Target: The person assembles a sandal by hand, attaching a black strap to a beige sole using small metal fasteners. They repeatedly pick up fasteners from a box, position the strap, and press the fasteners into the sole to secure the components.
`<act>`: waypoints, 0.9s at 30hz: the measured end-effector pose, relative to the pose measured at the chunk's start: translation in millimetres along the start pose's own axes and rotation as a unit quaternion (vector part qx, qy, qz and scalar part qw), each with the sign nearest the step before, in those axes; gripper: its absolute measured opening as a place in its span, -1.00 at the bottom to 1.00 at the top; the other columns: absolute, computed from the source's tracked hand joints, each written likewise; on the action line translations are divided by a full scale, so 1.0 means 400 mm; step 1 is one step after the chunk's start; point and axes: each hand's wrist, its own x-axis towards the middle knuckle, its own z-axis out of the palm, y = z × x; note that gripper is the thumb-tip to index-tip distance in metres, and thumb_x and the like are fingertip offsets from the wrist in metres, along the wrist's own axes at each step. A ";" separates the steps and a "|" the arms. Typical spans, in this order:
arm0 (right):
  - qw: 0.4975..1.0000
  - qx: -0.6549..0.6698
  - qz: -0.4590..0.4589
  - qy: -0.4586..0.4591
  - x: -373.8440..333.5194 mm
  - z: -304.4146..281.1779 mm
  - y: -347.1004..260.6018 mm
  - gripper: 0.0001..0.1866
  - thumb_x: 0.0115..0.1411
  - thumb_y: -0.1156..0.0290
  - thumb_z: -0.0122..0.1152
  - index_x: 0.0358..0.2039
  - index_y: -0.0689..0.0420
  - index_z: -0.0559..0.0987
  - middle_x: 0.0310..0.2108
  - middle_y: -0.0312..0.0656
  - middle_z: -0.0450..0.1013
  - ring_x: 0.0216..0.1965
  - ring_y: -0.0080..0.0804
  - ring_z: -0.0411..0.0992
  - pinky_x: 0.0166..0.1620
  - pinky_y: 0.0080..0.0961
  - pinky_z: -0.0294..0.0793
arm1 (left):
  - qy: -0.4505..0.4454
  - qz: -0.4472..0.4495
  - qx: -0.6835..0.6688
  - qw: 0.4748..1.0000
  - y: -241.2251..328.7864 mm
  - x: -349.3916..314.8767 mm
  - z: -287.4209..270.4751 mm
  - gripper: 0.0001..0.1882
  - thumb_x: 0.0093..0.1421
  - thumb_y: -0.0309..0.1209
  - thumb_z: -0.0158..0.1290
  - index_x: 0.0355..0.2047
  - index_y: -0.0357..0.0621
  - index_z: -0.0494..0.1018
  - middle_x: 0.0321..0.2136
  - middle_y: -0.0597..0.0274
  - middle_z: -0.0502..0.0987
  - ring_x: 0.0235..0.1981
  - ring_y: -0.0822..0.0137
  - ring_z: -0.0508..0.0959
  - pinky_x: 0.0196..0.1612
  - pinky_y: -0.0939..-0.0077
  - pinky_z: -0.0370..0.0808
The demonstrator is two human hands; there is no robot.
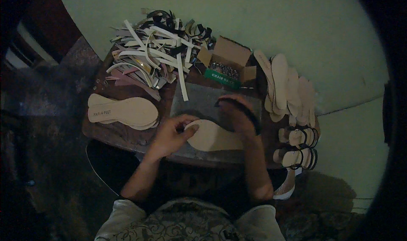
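Observation:
A beige sandal insole (214, 138) lies near the table's front edge, partly over a grey slab (199, 98). At its left end my left hand (173, 133) pinches the rim between thumb and fingers. Over the insole's right part is my right hand (238, 119), its fingers closed on a black strap (250, 110) that curves along the back of the hand. Motion blurs the right fingers, and the right hand and wrist hide the insole's right end.
Stacked insoles (127, 110) lie at the left. Behind them is a heap of cut strips (157, 50). An opened carton (232, 50) of small metal nails stands behind the slab. Several insoles (280, 78) and black-strapped sandals (294, 158) line the right side, near a pale green wall (296, 20).

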 end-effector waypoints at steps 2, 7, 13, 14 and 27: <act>0.999 -0.014 -0.029 -0.044 -0.001 0.007 -0.003 -0.80 0.11 0.38 0.23 -0.26 0.18 0.56 -0.37 -0.30 0.50 -0.31 -0.61 0.42 -0.22 -0.59 0.40 | -0.006 -0.035 -0.037 0.999 0.007 0.000 -0.003 -0.75 0.13 -0.40 0.12 -0.20 -0.25 0.48 -0.39 0.27 0.56 -0.35 0.51 0.49 -0.24 0.59 0.43; 0.996 -0.043 0.014 -0.077 0.000 0.033 0.004 -0.77 0.05 0.37 0.29 -0.29 0.19 0.56 -0.35 -0.25 0.51 -0.28 -0.56 0.43 -0.16 -0.57 0.40 | 0.005 -0.031 -0.030 0.999 -0.004 0.001 -0.005 -0.77 0.12 -0.42 0.12 -0.22 -0.26 0.48 -0.38 0.28 0.55 -0.31 0.51 0.48 -0.19 0.59 0.41; 0.993 -0.028 0.023 -0.110 0.006 0.008 0.070 -0.77 0.03 0.38 0.30 -0.29 0.18 0.56 -0.32 -0.22 0.52 -0.24 -0.50 0.45 -0.12 -0.54 0.40 | 0.009 -0.024 -0.028 0.999 -0.021 0.001 -0.001 -0.78 0.12 -0.45 0.12 -0.22 -0.26 0.48 -0.36 0.27 0.55 -0.30 0.49 0.49 -0.20 0.58 0.42; 0.990 -0.032 0.019 -0.136 0.010 0.012 0.051 -0.77 0.04 0.38 0.29 -0.29 0.17 0.56 -0.31 -0.22 0.52 -0.23 -0.49 0.45 -0.11 -0.54 0.40 | 0.011 -0.037 -0.029 0.999 -0.026 0.000 -0.003 -0.78 0.12 -0.45 0.12 -0.22 -0.26 0.48 -0.36 0.26 0.55 -0.30 0.49 0.49 -0.20 0.58 0.42; 0.987 -0.053 0.105 -0.112 0.018 0.015 0.100 -0.73 -0.01 0.30 0.36 -0.42 0.22 0.53 -0.42 -0.26 0.45 -0.32 -0.54 0.41 -0.23 -0.56 0.41 | 0.024 -0.015 0.040 0.999 -0.031 -0.001 -0.001 -0.77 0.11 -0.42 0.12 -0.22 -0.25 0.49 -0.40 0.24 0.56 -0.39 0.52 0.46 -0.30 0.60 0.38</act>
